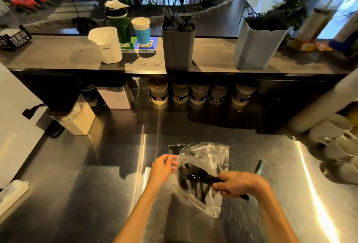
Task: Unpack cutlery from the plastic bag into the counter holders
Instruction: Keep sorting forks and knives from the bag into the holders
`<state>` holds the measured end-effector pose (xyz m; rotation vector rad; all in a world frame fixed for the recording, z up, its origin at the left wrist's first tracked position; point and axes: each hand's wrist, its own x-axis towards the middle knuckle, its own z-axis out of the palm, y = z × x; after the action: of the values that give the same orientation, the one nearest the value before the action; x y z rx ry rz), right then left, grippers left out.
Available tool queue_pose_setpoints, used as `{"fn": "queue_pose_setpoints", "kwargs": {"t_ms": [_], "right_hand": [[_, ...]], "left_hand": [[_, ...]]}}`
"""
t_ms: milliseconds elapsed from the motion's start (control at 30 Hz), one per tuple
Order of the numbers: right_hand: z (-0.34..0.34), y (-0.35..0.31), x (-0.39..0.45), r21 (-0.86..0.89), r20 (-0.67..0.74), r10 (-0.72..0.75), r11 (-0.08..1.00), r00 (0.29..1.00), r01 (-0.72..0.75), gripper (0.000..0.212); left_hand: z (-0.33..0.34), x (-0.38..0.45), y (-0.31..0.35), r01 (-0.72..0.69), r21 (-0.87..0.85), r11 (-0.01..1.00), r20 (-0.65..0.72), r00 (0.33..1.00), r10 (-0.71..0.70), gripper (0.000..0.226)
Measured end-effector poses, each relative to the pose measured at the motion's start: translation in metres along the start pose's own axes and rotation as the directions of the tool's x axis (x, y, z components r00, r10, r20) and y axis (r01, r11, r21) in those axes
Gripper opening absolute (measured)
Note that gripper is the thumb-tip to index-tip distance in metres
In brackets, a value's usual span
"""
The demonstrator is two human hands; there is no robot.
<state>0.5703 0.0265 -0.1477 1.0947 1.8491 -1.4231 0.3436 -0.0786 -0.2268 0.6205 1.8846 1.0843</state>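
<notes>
Steel worktop carries the job, and reading from the left, a white plastic jug stands on the upper wooden shelf, with a green bottle and a blue-and-white paper cup just behind it. Lower down, the left hand pinches the mouth edge of the clear plastic bag, holding it open against the worktop. Black plastic cutlery lies loose inside that bag, some pieces spilling toward its near end. Above, the grey square holder already has dark cutlery standing in it. Further right, the right hand is clenched around a small bundle of black pieces, their handles poking out past the fist, drawn partly clear of the bag. A pale grey-blue holder stands at the right of the shelf, crowded with dark utensil tips. By my reading, the step in hand is pulling one handful free; next comes a long reach up and forward to a holder, keeping the bundle aligned so it drops in end-first, while the bag stays pinned.
</notes>
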Motion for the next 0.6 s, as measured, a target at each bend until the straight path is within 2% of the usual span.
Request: {"fn": "queue_pose_setpoints", "kwargs": {"t_ms": [167, 267, 433, 500, 600], "right_hand": [[-0.003, 0.000, -0.029, 0.146, -0.039, -0.151, 0.977, 0.988, 0.155, 0.018], [0.005, -0.003, -0.031, 0.198, -0.086, -0.224, 0.951, 0.971, 0.237, 0.018], [0.024, -0.007, -0.020, 0.321, -0.172, -0.310, 0.880, 0.935, 0.350, 0.018], [0.033, -0.010, -0.013, 0.384, -0.201, -0.354, 0.829, 0.913, 0.406, 0.016], [0.048, -0.023, -0.003, 0.388, -0.326, -0.362, 0.792, 0.873, 0.473, 0.017]], "left_hand": [[-0.003, -0.008, 0.013, 0.059, -0.252, 0.966, -0.035, 0.997, -0.069, 0.043], [0.001, -0.016, 0.026, 0.083, -0.426, 0.901, -0.036, 0.993, -0.108, 0.045], [0.000, -0.027, 0.043, -0.029, -0.501, 0.865, -0.219, 0.971, -0.094, 0.032], [-0.006, -0.030, 0.048, -0.003, -0.570, 0.822, -0.117, 0.990, -0.078, 0.043], [-0.007, -0.043, 0.063, 0.138, -0.664, 0.735, 0.208, 0.978, 0.004, 0.061]]}}
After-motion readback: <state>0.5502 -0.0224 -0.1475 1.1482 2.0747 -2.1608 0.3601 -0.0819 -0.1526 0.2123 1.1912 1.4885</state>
